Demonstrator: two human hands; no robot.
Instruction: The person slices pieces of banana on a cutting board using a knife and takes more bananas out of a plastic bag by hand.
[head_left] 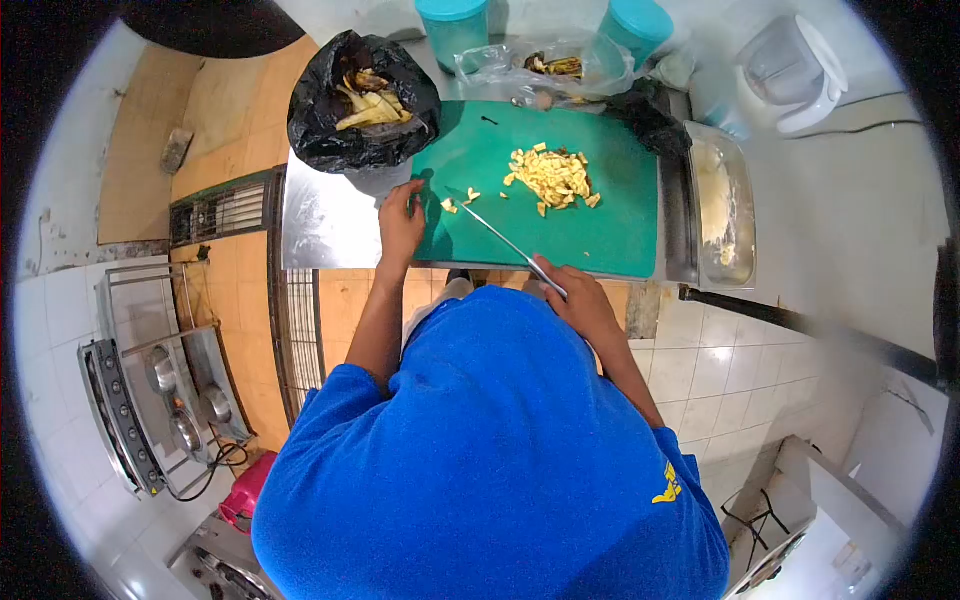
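My right hand [582, 304] grips a knife [500, 236] by its handle near the front edge of the green cutting board [620, 215]. The blade slants up and left, its tip beside a few small yellow pieces [449, 206]. My left hand [402, 215] is at the board's left edge, thumb and forefinger apart, with nothing visible between them. A larger heap of chopped yellow pieces [552, 178], perhaps banana or plantain, lies on the board right of the middle.
A black plastic bag [310, 120] holding peels stands at the back left. Behind the board are two turquoise-lidded containers [455, 35] and a clear plastic bag [485, 65]. A metal tray [742, 180] sits at the right; a blender jug [785, 70] stands farther back.
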